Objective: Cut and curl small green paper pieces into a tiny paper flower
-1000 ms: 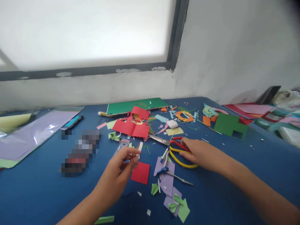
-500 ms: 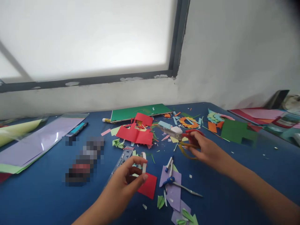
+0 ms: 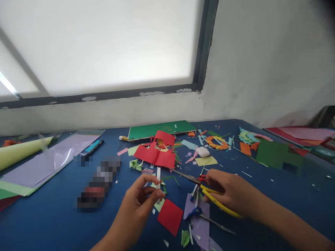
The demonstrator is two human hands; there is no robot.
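Note:
Between the thumb and fingers of my left hand [image 3: 142,198] is a narrow white paper strip [image 3: 158,174], held upright. My right hand [image 3: 227,188] grips a pair of scissors [image 3: 195,179] with red and yellow handles; the blades point left toward the strip, apart from it. Just beyond the blades lies a cut red paper piece [image 3: 154,153]. A red paper square [image 3: 170,217] rests on the table below the strip. Right of that square, a compass with a blue joint [image 3: 195,212] lies on purple paper [image 3: 201,226].
Paper scraps cover the middle of the blue table [image 3: 57,230]. A green board [image 3: 159,129] lies at the back near a white eraser [image 3: 202,151]. Plastic-covered coloured sheets [image 3: 52,167] and a blurred-out item [image 3: 98,183] are at left. Dark green paper [image 3: 272,155] lies at right.
The scissors have come down and nearer my left hand, their blades now pointing left. The white strip, curled before, now hangs straighter. The view has shifted slightly.

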